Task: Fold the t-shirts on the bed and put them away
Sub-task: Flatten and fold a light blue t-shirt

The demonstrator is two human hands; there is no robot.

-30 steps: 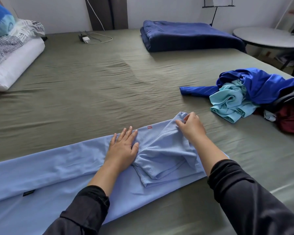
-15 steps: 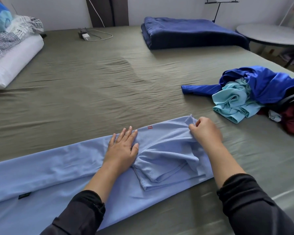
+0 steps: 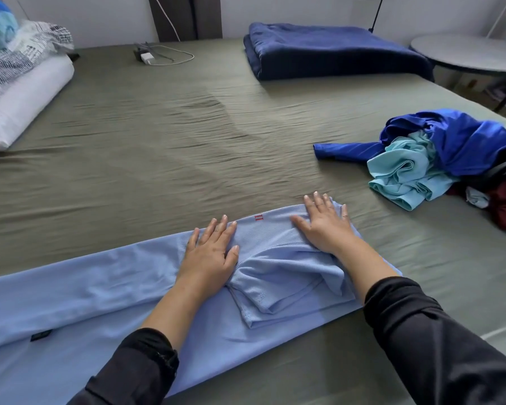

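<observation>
Light blue t-shirt [image 3: 100, 287] lies flat on the near part of the bed [image 3: 158, 147], folded lengthwise into a long band running from the near left edge to right of centre. Fabric is smooth, thin knit; sleeve folded in on top near the right end, bunched into soft creases with a stitched hem showing. Small red mark [image 3: 258, 218] on the far edge, dark tag [image 3: 41, 335] near left.

Left hand [image 3: 211, 254] flat on the shirt, palm down, fingers straight and spread, pressing, nothing grasped. Right hand [image 3: 324, 225] same: flat, fingers spread over the shirt's far right corner, pressing, not gripping. Both arms in black sleeves [image 3: 438, 346].

Bed sheet is olive-grey, matte, finely wrinkled across the middle.

Right side: loose pile of clothes [image 3: 450, 159], well apart from the shirt. Glossy royal-blue garment on top, crumpled pale teal one in front, dark red one at the right edge.

Far centre-right: navy blanket [image 3: 333, 51], thick, folded into a neat rectangle. Far centre: white charger [image 3: 146, 57] with looped cable. Far left: white pillow [image 3: 21, 97] with a black-and-white patterned one stacked on it.

Round grey table [image 3: 468, 54] beyond the bed's far right corner.
</observation>
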